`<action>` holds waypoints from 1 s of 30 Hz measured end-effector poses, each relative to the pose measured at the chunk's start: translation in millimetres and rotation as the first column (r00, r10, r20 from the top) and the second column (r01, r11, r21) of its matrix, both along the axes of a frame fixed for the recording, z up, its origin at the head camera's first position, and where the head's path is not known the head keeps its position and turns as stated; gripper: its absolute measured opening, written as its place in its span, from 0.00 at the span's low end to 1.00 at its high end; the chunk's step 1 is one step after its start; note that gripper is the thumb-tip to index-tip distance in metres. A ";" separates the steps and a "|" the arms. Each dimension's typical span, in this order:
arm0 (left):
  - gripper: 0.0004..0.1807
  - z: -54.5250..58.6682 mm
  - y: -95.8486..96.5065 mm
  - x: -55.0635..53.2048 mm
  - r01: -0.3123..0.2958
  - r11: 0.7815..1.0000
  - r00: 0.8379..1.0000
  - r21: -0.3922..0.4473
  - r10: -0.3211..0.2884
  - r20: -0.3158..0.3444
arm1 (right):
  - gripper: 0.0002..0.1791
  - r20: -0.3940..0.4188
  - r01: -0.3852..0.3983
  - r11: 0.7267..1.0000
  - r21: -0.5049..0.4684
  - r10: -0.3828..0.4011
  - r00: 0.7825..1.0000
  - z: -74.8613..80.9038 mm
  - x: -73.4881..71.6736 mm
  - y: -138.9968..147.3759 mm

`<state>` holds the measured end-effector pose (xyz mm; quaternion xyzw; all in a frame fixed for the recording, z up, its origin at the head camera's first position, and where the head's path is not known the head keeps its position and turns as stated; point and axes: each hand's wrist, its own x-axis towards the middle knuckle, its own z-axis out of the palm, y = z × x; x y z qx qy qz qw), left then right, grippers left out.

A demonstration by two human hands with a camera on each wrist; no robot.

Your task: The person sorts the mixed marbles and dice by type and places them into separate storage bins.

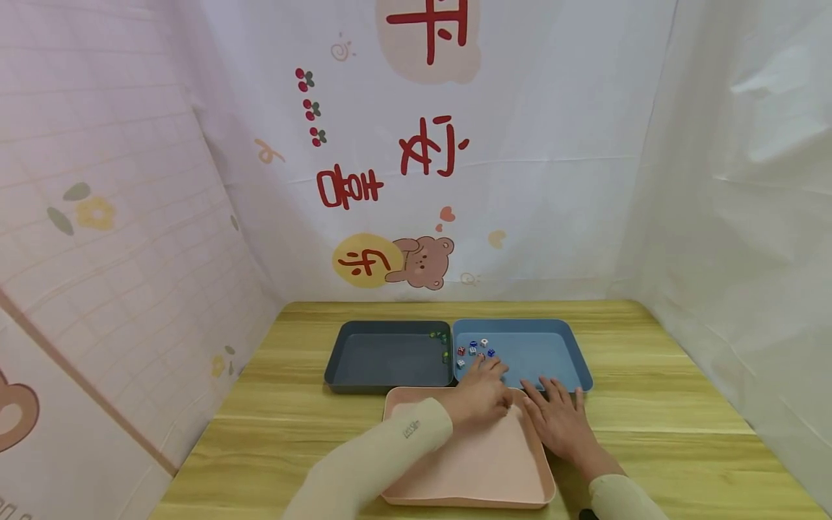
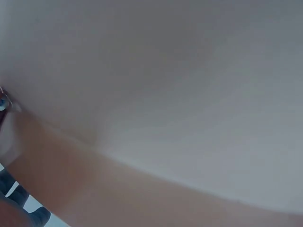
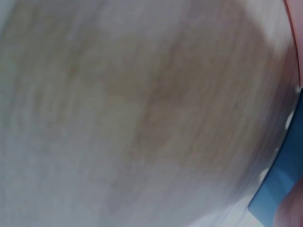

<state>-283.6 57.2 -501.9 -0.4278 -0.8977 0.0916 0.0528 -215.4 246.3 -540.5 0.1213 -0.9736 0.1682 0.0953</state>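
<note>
My left hand (image 1: 481,396) reaches across the far edge of the pink tray (image 1: 481,469), its fingertips over the near left part of the blue tray (image 1: 539,354). Several small dice, white, red and blue, lie there, among them a blue die (image 1: 491,353) and a white die (image 1: 461,363) close by. Whether a die is between the left fingers cannot be told. Fingers spread, my right hand (image 1: 562,426) rests by the pink tray's far right corner, fingertips at the blue tray's near edge. Both wrist views are blurred; the right one shows the blue tray's corner (image 3: 272,194).
Left of the blue tray stands a dark grey tray (image 1: 390,361), with several green dice (image 1: 445,338) along its right side. All three trays sit close together on the wood-grain table (image 1: 663,433). Printed white cloth (image 1: 552,180) hangs behind and on both sides.
</note>
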 end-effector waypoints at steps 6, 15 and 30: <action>0.05 0.3 -7.0 -0.5 0.013 0.999 1.000 0.041 -0.013 0.023 | 0.27 -0.027 -0.003 1.000 -0.011 0.002 1.000 -2.4 -1.6 -1.4; 0.06 23.4 -23.4 -9.6 -0.015 0.978 0.996 0.210 -0.005 0.094 | 0.26 -0.016 0.001 1.000 0.001 -0.001 1.000 3.3 2.5 -4.3; 0.07 45.8 -76.8 -52.5 -0.250 0.865 0.966 0.435 0.194 0.169 | 0.26 -0.026 0.016 1.000 0.012 -0.015 1.000 2.2 2.4 -3.8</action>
